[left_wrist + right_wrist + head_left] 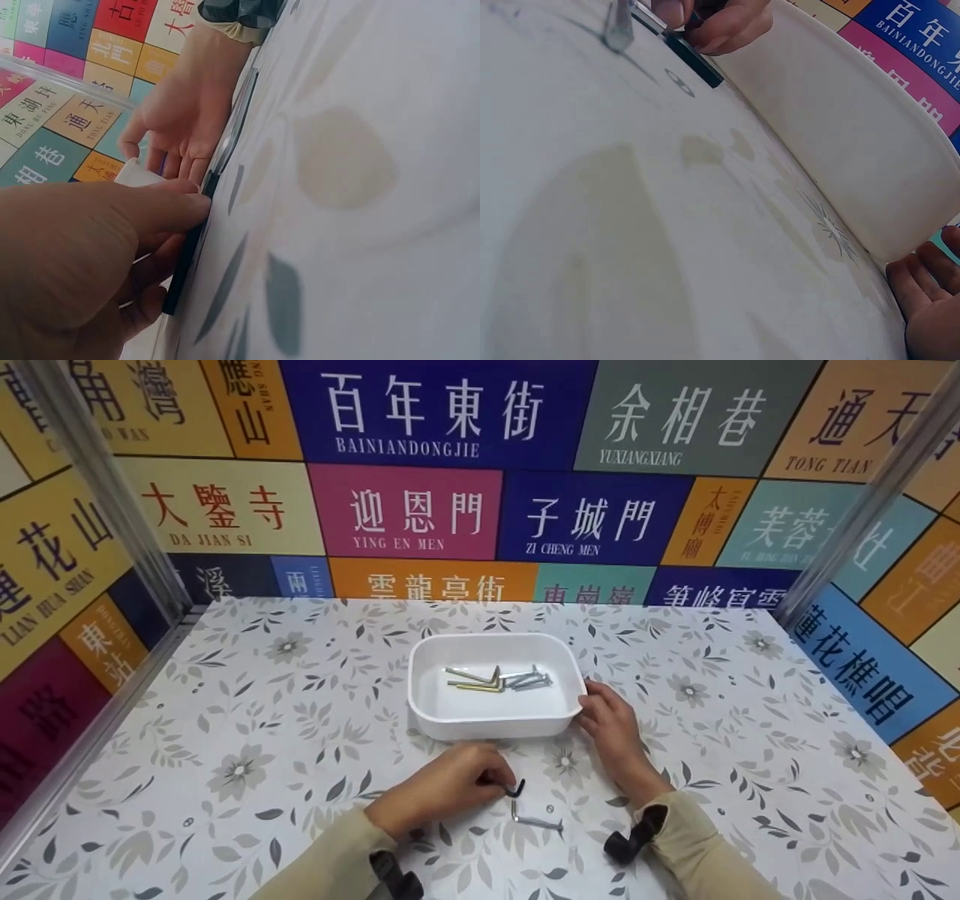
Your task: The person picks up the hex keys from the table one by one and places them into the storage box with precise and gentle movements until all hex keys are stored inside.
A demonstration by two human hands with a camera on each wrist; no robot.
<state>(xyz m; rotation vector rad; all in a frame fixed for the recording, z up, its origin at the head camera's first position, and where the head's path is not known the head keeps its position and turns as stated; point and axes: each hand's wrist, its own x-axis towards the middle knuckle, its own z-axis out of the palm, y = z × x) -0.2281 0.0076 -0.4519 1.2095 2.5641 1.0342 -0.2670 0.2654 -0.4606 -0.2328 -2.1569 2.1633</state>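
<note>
My left hand point(457, 780) pinches a black hex key point(517, 788) low over the table, in front of the white plastic box point(495, 727). In the left wrist view the thumb lies along the hex key point(187, 262), close to the tabletop. Just nearer to me lie a small brass-coloured hex key point(514, 812) and a silver screw point(541, 823). My right hand point(611, 724) touches the box's right end with its fingertips. Seen from the right wrist, those fingers point(919, 281) rest at the lower corner of the box.
Inside the box are several brass-coloured hex keys point(476, 685) and several silver screws point(531, 679). The table point(315, 780) has a leaf-and-flower print. Behind it stands a wall of coloured sign panels point(405, 510), with metal posts point(127, 487) at the corners.
</note>
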